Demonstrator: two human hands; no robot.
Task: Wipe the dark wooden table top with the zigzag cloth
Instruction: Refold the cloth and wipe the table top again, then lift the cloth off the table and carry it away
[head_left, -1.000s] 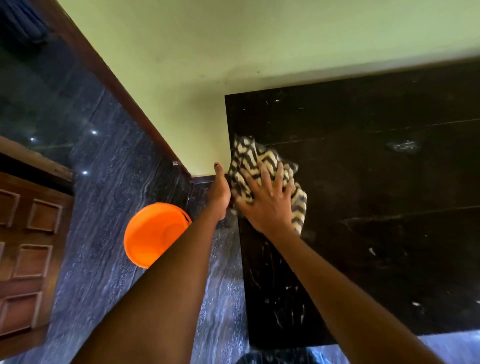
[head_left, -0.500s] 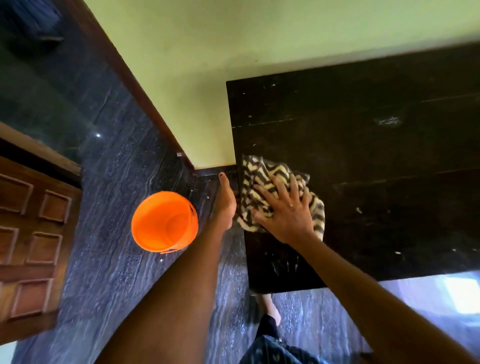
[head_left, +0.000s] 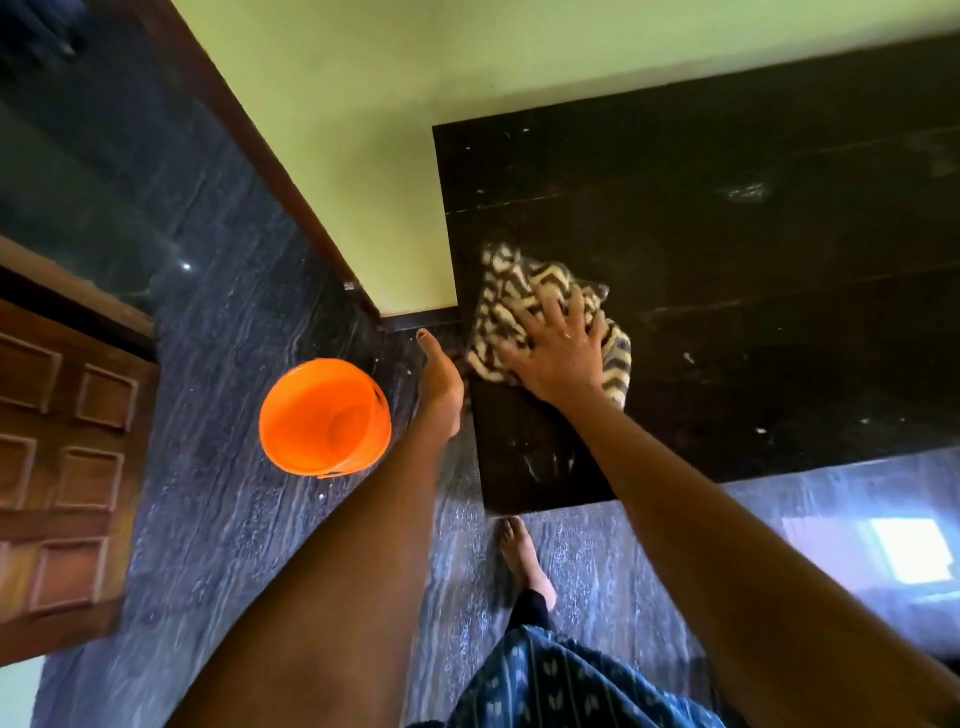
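The dark wooden table top (head_left: 753, 312) fills the right of the head view, with its left edge and front-left corner in sight. The cream-and-dark zigzag cloth (head_left: 511, 296) lies bunched on it close to the left edge. My right hand (head_left: 558, 353) presses flat on the cloth with fingers spread. My left hand (head_left: 441, 384) is held against the table's left edge just beside the cloth, thumb pointing up; its fingers are hidden by the edge. White specks and smears (head_left: 545, 460) dot the top near the front corner.
An orange bucket (head_left: 324, 415) stands on the dark polished floor left of the table. A brown panelled door (head_left: 62, 441) is at far left. A pale green wall (head_left: 389, 104) runs behind the table. My bare foot (head_left: 524, 561) is at the table's front corner.
My right hand has dragged the cloth along the left edge toward the front corner. My left hand followed beside it. The view has pulled back, and my foot now shows.
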